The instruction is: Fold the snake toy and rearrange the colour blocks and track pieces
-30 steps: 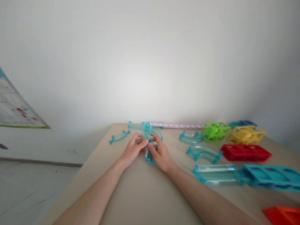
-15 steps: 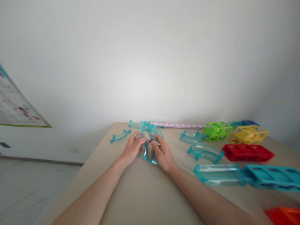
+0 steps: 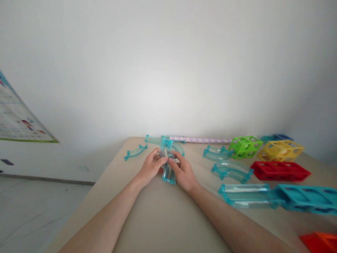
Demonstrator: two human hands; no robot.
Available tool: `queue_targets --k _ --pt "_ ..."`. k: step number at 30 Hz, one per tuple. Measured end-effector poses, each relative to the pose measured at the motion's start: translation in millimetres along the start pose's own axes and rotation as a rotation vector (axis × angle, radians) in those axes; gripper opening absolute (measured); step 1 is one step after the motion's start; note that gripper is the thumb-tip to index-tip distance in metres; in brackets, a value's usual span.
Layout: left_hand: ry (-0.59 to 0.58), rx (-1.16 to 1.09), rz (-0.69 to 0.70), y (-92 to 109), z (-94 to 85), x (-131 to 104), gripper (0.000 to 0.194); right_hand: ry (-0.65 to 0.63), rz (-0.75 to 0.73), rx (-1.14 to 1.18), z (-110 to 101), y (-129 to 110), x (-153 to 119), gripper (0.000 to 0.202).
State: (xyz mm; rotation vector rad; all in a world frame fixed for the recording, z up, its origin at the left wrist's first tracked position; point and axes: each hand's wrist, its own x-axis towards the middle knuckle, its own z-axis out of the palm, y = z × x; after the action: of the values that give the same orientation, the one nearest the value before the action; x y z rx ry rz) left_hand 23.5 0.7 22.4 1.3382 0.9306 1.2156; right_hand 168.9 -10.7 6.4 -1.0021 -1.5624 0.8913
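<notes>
- Between the two hands, near the far left part of the bench (image 3: 158, 218), a clear teal curved track piece (image 3: 166, 168) stands on its near end; both hands pinch it at once.
- The left hand (image 3: 150, 168) closes its thumb and fingers on the piece's left side, wrist resting low over the bench.
- The right hand (image 3: 184, 172) grips the right side of the same piece, fingertips meeting those of the left hand at about mid-height.
- Just behind the held piece lie more clear teal tube sections (image 3: 175, 146), touching or overlapping it; where one ends and the next begins cannot be told.
- To the left, apart from the hands, a small curved teal strip (image 3: 135, 152) lies flat near the bench edge.
- Along the far edge runs a pale purple patterned strip (image 3: 200, 140).
- To the right lie two curved clear channels (image 3: 216, 154) (image 3: 231, 171) and, nearer, a straight clear channel (image 3: 246, 196).
- Farther right sit open-frame blocks: green (image 3: 244, 146), yellow (image 3: 280, 151), red (image 3: 280, 171) and teal (image 3: 306, 199), the teal one touching the straight channel's end.
- An orange piece (image 3: 319, 242) shows at the lower right corner.
- A poster (image 3: 15, 123) hangs on the wall at left.
</notes>
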Motion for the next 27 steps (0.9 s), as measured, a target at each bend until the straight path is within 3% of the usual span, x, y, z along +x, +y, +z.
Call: queue_targets --k 10,18,27 --pt "0.019 -0.017 -0.042 2.7 0.6 -1.4 0.023 -0.001 0.006 0.015 -0.8 -3.7 0.0 0.028" --pt "-0.003 0.061 0.034 5.1 -0.6 -2.0 0.022 -0.006 0.009 0.039 -1.3 -4.2 0.3 0.025" --pt "-0.02 0.074 0.028 3.7 -0.9 -1.8 0.022 0.007 -0.003 -0.002 -1.6 -3.7 0.4 0.028"
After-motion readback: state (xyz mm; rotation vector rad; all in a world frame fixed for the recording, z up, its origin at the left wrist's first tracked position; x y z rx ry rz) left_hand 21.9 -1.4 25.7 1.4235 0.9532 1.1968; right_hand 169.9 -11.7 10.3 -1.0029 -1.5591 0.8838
